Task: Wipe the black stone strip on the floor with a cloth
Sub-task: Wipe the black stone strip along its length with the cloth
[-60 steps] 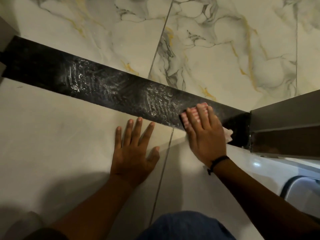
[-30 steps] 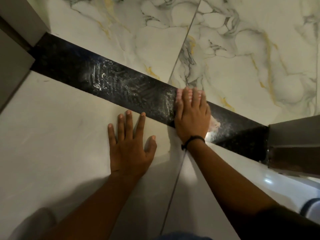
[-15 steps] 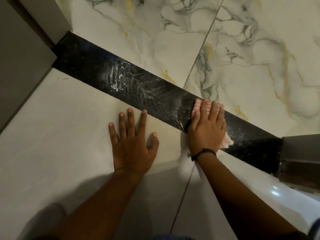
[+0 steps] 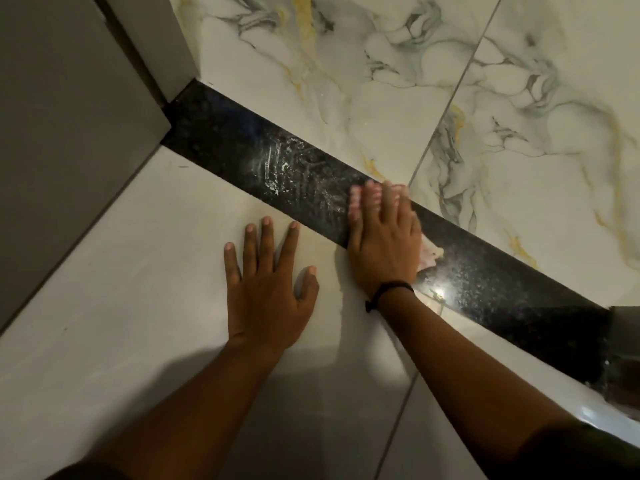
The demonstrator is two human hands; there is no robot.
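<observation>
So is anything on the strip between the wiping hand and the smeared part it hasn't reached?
Nothing visible. The right hand presses the cloth flat on the strip, and the whitish smears lie directly beyond its fingertips. The left hand rests on the pale tile beside the strip, not on it.

Glossy white marble floor tiles point(image 4: 346, 81) with grey and gold veins fill the top. Plain pale floor tiles point(image 4: 121, 306) lie below, dimly lit and shadowed. A grey door frame point(image 4: 69, 116) stands at the left edge.
</observation>
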